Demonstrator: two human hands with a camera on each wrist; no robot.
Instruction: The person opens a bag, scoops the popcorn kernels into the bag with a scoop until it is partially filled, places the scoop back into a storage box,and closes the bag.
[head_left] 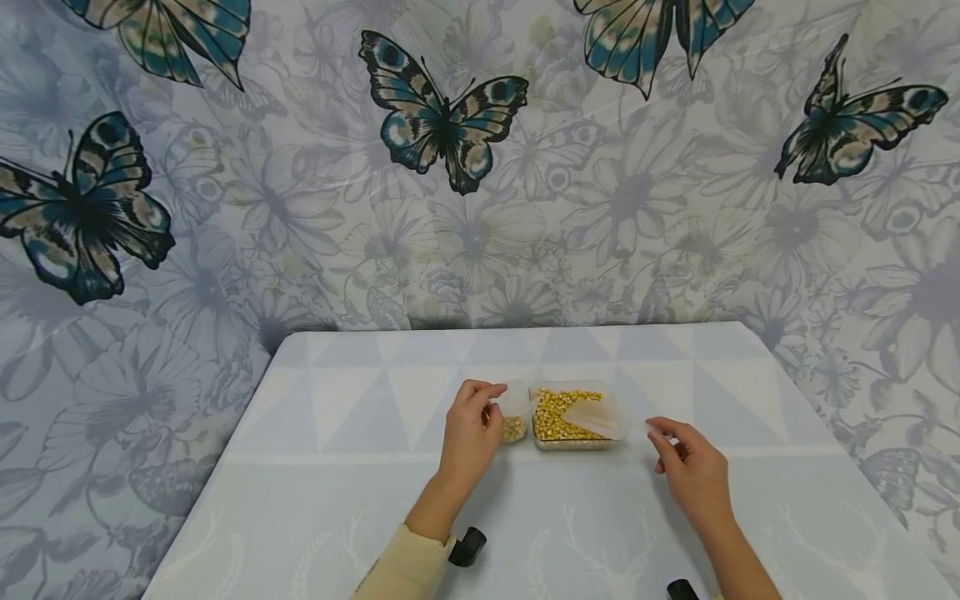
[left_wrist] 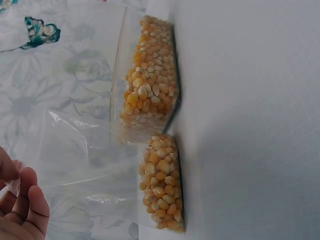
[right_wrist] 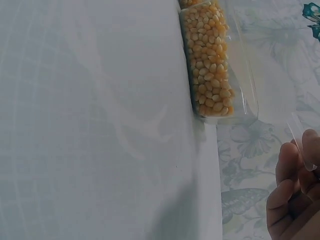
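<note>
plastic bag of clear, creased film, its bottom plump with yellow corn kernels, stands on the pale, patterned table, just left of a clear rectangular box filled with more kernels. the bag's long axis runs upward from that filled base to the left hand, whose fingers pinch the film at its top. the right hand, near the box's other end, pinches a thin clear strip (what it belongs to, i cannot tell). dark marks on the left sleeve are too small to read.
</note>
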